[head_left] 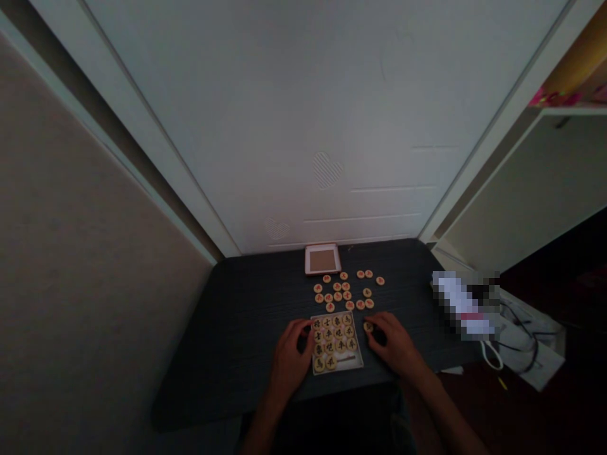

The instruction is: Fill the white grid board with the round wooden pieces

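A shallow white box (361, 363) on the dark table holds rows of round wooden pieces with black characters; its lower right corner holds no piece. My left hand (291, 354) is at the box's left edge, thumb and forefinger curved against it near the upper left piece. Right of the box, my right hand (391, 341) pinches a round piece (368, 327) between thumb and fingers. Beyond the box, several loose round pieces (337, 296) with mostly red characters lie scattered.
At the back of the dark table (227, 328), against a pale panel, sits a box lid (307, 260). Off the table's right side are a blurred white object (458, 303), a white cable (492, 357) and a pale box (540, 376) with dark cords.
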Action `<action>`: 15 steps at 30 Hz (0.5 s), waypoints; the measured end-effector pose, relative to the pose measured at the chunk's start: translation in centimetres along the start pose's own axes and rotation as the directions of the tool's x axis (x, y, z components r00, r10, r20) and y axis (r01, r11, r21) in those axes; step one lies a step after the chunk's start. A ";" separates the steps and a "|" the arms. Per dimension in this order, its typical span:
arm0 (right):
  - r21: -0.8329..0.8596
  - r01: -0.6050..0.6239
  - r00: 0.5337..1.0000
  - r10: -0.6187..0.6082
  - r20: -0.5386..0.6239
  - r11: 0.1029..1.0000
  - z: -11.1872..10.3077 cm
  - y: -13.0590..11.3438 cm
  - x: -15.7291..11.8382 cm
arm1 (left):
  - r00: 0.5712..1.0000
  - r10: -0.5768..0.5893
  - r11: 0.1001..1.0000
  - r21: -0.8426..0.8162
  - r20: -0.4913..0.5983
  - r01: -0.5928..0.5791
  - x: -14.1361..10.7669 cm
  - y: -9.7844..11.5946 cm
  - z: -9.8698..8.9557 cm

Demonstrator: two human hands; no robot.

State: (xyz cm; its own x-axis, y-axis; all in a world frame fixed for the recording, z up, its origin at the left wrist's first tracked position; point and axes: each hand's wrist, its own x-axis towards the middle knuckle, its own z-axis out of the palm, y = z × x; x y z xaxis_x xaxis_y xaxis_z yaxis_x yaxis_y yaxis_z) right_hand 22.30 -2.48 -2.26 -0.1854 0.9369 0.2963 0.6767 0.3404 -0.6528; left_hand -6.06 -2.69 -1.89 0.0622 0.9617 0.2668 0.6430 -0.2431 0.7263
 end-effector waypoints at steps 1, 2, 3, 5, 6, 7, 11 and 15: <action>-0.001 0.000 1.000 0.000 -0.008 1.000 0.0 0.1 -0.1 | 1.000 -0.003 1.000 0.001 -0.002 0.003 0.0 0.0 0.0; -0.002 -0.004 1.000 0.004 -0.017 1.000 0.0 0.3 -0.1 | 1.000 -0.006 1.000 0.003 -0.005 0.006 0.0 0.1 0.0; -0.004 -0.010 1.000 0.010 -0.020 1.000 0.0 0.4 -0.1 | 1.000 -0.007 1.000 0.004 -0.006 0.007 0.0 0.1 0.0; -0.011 -0.026 1.000 0.026 -0.016 1.000 0.0 0.5 -0.1 | 1.000 -0.005 1.000 0.007 -0.010 0.005 -0.1 0.0 0.1; -0.014 -0.034 0.999 0.034 -0.007 0.999 -0.1 0.6 -0.1 | 1.000 -0.003 1.000 0.009 -0.011 0.003 -0.1 0.0 0.1; -0.015 -0.041 0.999 0.041 0.004 0.999 -0.1 0.6 0.0 | 1.000 -0.002 1.000 0.012 -0.012 0.002 -0.1 -0.1 0.2; -0.003 -0.056 0.998 0.056 0.001 0.998 -0.2 0.8 0.0 | 1.000 -0.002 1.000 0.015 -0.008 0.003 -0.1 -0.3 0.3; 0.042 -0.060 0.998 0.061 -0.018 0.997 0.1 0.9 -0.2 | 1.000 0.008 1.000 0.020 -0.008 -0.008 -0.1 -0.4 0.3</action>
State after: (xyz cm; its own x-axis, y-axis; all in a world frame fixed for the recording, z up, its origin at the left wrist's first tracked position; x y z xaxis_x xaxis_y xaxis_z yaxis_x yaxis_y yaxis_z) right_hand 22.90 -2.39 -2.97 -0.1304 0.9544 0.2686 0.6562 0.2862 -0.6982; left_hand -6.06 -2.62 -2.40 0.0615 0.9586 0.2779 0.6577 -0.2483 0.7111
